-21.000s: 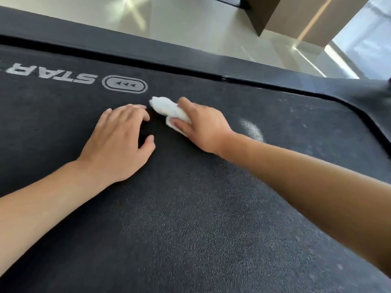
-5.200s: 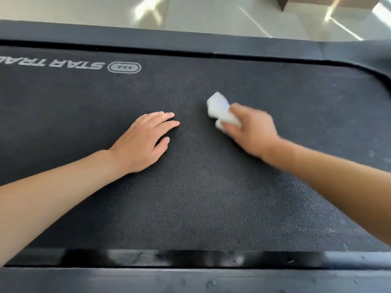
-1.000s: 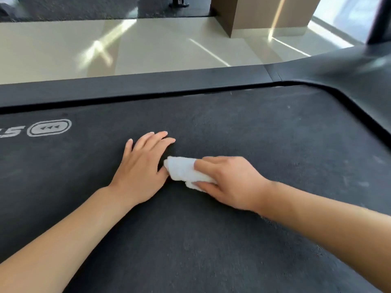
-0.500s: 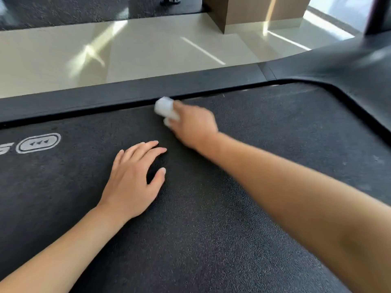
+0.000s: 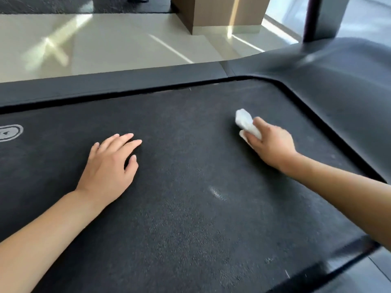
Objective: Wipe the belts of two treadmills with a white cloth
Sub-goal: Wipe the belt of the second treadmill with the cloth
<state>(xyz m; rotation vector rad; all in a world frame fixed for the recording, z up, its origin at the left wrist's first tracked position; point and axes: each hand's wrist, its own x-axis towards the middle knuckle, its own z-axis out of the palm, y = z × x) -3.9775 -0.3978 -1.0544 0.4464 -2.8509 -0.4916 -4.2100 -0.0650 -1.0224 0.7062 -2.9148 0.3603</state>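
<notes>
A dark grey treadmill belt (image 5: 179, 218) fills most of the head view. My right hand (image 5: 271, 144) grips a bunched white cloth (image 5: 245, 121) and holds it down on the belt's right part, near the curved motor cover. My left hand (image 5: 110, 166) rests flat on the belt at centre left, fingers straight and slightly spread. A pale smudge (image 5: 215, 192) marks the belt between the two forearms.
A black side rail (image 5: 105, 84) runs along the belt's far edge, with a beige tiled floor (image 5: 105, 45) behind it. The grey motor cover (image 5: 338, 87) rises at right with a dark upright post (image 5: 311, 17). A brown pillar (image 5: 222, 11) stands beyond. A white logo (image 5: 9, 133) shows at left.
My right hand has swept the cloth from the far edge by the rail to the right part of the belt. My left hand stays flat in place; the view shifted right.
</notes>
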